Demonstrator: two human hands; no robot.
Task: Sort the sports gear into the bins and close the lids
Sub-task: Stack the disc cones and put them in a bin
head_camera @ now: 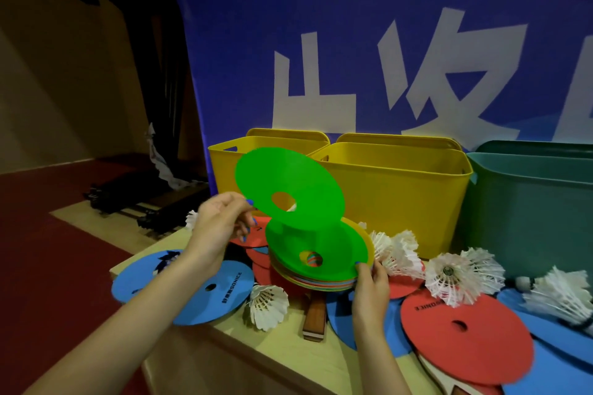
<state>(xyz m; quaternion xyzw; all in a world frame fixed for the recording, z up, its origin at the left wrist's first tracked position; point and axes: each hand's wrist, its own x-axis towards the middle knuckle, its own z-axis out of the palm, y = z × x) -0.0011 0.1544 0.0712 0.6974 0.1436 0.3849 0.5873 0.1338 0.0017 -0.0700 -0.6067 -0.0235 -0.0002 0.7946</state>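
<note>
Green flat plastic disc with centre hole (290, 191) pinched at rim by left hand (218, 224), lifted tilted above stack. Stack of coloured plastic discs, green on top (316, 255), gripped at right edge by right hand (370, 280), fingers curled round rim. Held over wooden table (282, 343) strewn with blue and red discs, white feather shuttlecocks (462, 276). Behind, lidless: two yellow plastic bins (394, 202), teal plastic bin (532, 218).

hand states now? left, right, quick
Left hand: pinching the lifted green disc at its edge.
Right hand: gripping the stack of discs at its right side.
</note>
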